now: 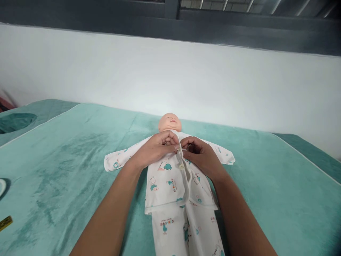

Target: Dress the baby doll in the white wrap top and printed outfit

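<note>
Head view: left hand (176, 144), right hand (183, 148) seemingly pinch shirt edges (183, 174); sheet (266, 185) around.

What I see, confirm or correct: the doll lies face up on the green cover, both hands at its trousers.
Wrong garment: the head view shows the left hand and right hand at the shirt, not the trousers. The doll lies face up on the green cover.

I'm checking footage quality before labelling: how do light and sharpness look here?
Head view: white wall brightest around its middle; dark window frame above; soft shadows beside the shirt; bottom right corner dimmed; fine detail at the left fingertips slightly soft.
</note>
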`<state>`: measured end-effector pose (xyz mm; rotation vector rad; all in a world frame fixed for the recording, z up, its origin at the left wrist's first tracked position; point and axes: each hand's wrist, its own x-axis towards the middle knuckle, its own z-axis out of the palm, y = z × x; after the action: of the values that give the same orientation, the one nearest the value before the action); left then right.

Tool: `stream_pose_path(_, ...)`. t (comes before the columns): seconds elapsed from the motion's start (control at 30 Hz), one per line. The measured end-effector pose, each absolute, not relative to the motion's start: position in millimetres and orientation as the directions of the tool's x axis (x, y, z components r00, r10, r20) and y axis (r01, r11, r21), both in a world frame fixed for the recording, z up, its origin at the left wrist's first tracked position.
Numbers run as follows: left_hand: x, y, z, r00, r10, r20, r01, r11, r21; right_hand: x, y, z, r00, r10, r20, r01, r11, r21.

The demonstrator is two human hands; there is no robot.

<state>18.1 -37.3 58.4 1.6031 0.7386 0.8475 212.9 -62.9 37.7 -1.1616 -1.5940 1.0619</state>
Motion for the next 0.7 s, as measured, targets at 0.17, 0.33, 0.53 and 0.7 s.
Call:
stream_pose_path(0.17,19,-39,58,0.562,0.817,0.133,0.044,-0.190,0.981,212,-62,37,-0.170,0.971,0.166,0.235,0.203,-0.951)
stream_pose_path(0.33,21,-43,60,0.549,0.827,0.122,0.108,-0.215,0.971,208,-65,38,-0.149,0.977,0.155,0.286,0.192,-0.939)
stream_pose_path(0.53,23,-45,61,0.507,0.856,0.099,0.178,-0.217,0.960,207,-66,40,-0.152,0.977,0.152,0.316,0.194,-0.929)
stream_pose_path(0.7,25,-48,63,0.463,0.879,0.110,0.207,-0.228,0.951,209,-65,40,-0.168,0.974,0.150,0.295,0.195,-0.935)
